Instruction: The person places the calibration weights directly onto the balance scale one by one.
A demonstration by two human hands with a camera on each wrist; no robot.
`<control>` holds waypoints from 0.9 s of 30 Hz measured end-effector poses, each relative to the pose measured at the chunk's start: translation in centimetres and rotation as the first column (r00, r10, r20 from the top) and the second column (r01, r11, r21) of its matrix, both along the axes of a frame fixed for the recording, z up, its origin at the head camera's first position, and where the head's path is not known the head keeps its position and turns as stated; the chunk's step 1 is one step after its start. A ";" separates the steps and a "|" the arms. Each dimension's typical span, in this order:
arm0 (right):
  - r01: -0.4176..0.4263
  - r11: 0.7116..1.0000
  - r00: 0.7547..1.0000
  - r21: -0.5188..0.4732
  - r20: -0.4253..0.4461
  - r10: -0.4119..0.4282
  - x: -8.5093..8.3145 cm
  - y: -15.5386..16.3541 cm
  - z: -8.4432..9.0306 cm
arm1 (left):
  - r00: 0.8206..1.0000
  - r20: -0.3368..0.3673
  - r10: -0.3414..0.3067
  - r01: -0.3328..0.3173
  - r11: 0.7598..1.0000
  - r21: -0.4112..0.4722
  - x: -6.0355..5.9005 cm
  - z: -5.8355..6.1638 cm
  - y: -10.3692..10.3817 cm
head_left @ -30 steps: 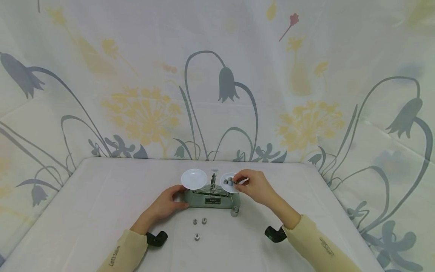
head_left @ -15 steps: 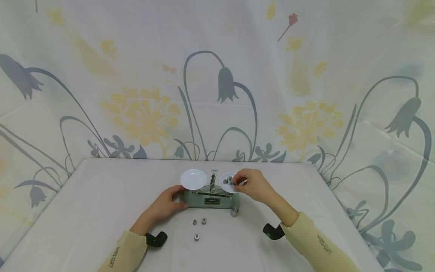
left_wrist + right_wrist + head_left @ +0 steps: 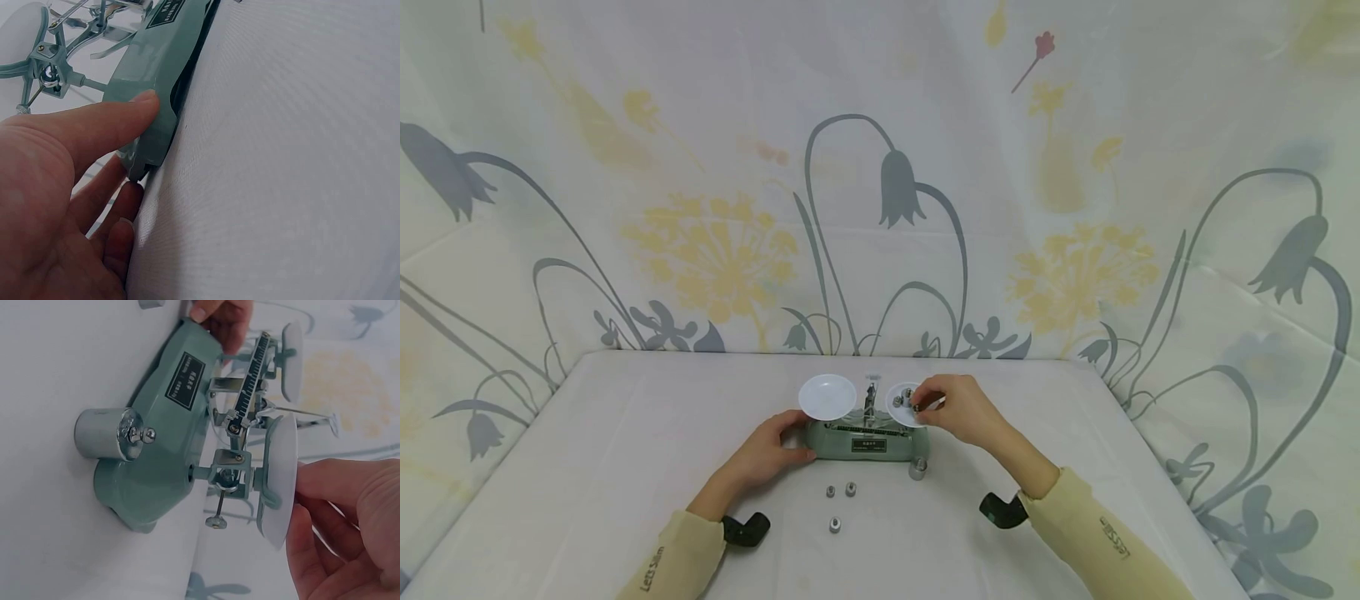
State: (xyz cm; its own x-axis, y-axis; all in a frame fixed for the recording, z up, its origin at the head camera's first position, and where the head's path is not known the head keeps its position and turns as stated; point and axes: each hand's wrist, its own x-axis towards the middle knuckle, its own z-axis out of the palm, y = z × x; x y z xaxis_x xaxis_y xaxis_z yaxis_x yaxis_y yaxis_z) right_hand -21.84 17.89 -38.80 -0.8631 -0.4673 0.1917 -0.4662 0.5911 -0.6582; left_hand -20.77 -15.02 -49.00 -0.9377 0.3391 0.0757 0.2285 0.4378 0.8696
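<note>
A green balance scale (image 3: 868, 443) stands mid-table with a bare white left pan (image 3: 827, 396) and a right pan (image 3: 901, 407) that carries small metal weights. My right hand (image 3: 957, 410) pinches a small weight (image 3: 917, 407) just over the right pan. In the right wrist view its fingers (image 3: 337, 531) reach round the pan's edge (image 3: 278, 481), and the weight is hidden behind the pan. My left hand (image 3: 767, 454) grips the left end of the scale's base, thumb (image 3: 119, 128) on top of the base (image 3: 162, 75) and fingers below.
Three small weights (image 3: 831, 491) (image 3: 851, 488) (image 3: 835, 524) lie on the white cloth in front of the scale. A larger weight (image 3: 917, 469) (image 3: 109, 434) stands by the base's right end. Flower-print cloth walls enclose the table on three sides.
</note>
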 end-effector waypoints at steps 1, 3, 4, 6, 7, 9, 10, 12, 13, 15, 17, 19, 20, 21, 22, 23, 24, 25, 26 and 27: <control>0.006 1.000 1.000 -0.002 0.003 -0.006 0.0 0.0 0.0 | 1.000 0.000 0.000 0.000 1.000 -0.001 0.0 0.0 0.0; 0.013 1.000 1.000 -0.005 0.008 -0.013 0.0 0.1 -0.1 | 1.000 0.001 0.001 -0.001 1.000 -0.002 0.0 0.0 0.0; 0.016 1.000 1.000 -0.007 0.010 -0.016 0.1 0.1 -0.1 | 1.000 0.001 0.001 -0.001 1.000 -0.004 0.0 0.0 0.0; 0.022 1.000 1.000 -0.012 0.012 -0.022 0.1 0.1 0.0 | 1.000 0.002 0.002 -0.002 1.000 -0.004 0.0 0.1 0.0; 0.023 1.000 1.000 -0.012 0.009 -0.022 0.1 0.2 0.0 | 1.000 0.003 0.003 -0.003 1.000 -0.004 0.1 0.1 0.0; 0.025 0.999 1.000 -0.019 0.006 -0.025 0.2 0.3 0.1 | 1.000 0.005 0.004 -0.004 1.000 0.001 0.1 0.1 0.0; 0.030 0.999 1.000 -0.028 0.008 -0.030 0.2 0.3 0.2 | 1.000 0.007 0.004 -0.004 1.000 0.004 0.1 0.1 0.0; 0.046 0.998 0.999 -0.040 0.004 -0.046 0.2 0.6 0.3 | 1.000 0.007 0.002 -0.002 1.000 0.010 0.1 0.1 0.0; 0.056 0.997 0.998 -0.050 0.002 -0.055 0.2 0.8 0.3 | 1.000 0.007 0.001 -0.001 1.000 0.012 0.2 0.1 0.0; 0.083 0.994 0.997 -0.077 0.003 -0.083 0.1 1.3 0.3 | 1.000 0.008 0.000 0.000 1.000 0.013 0.2 0.1 0.0; 0.114 0.988 0.993 -0.101 -0.004 -0.115 0.0 1.9 0.4 | 1.000 0.008 0.000 0.000 1.000 0.010 0.2 0.1 -0.1; 0.138 0.982 0.990 -0.131 -0.005 -0.140 -0.1 2.6 0.4 | 1.000 0.009 0.004 -0.004 1.000 0.007 0.2 0.1 -0.1; 0.149 0.978 0.988 -0.143 -0.005 -0.152 -0.1 2.9 0.4 | 1.000 0.012 0.005 -0.006 1.000 0.006 0.2 0.1 0.0; 0.159 0.975 0.987 -0.156 -0.004 -0.161 -0.2 3.2 0.4 | 1.000 0.015 0.007 -0.007 1.000 0.005 0.2 0.1 0.0; 0.169 0.971 0.985 -0.170 0.001 -0.172 -0.2 3.6 0.3 | 1.000 0.015 0.006 -0.007 1.000 0.005 0.2 0.1 0.0; 0.178 0.966 0.984 -0.187 0.010 -0.179 -0.2 3.9 0.3 | 1.000 0.011 0.006 -0.006 1.000 0.004 0.2 0.1 0.0; 0.188 0.961 0.982 -0.202 0.019 -0.188 -0.2 4.2 0.2 | 1.000 0.013 0.007 -0.007 1.000 0.004 0.1 0.1 0.0; 0.200 0.956 0.980 -0.214 0.026 -0.199 -0.3 4.5 0.1 | 1.000 0.017 0.008 -0.008 1.000 0.008 0.1 0.1 0.0; 0.212 0.951 0.977 -0.227 0.036 -0.209 -0.3 4.8 0.0 | 1.000 0.018 0.006 -0.007 1.000 0.009 0.1 0.1 0.0; 0.222 0.945 0.975 -0.240 0.045 -0.217 -0.3 5.0 -0.2 | 1.000 0.019 0.006 -0.006 1.000 0.010 0.1 0.0 0.0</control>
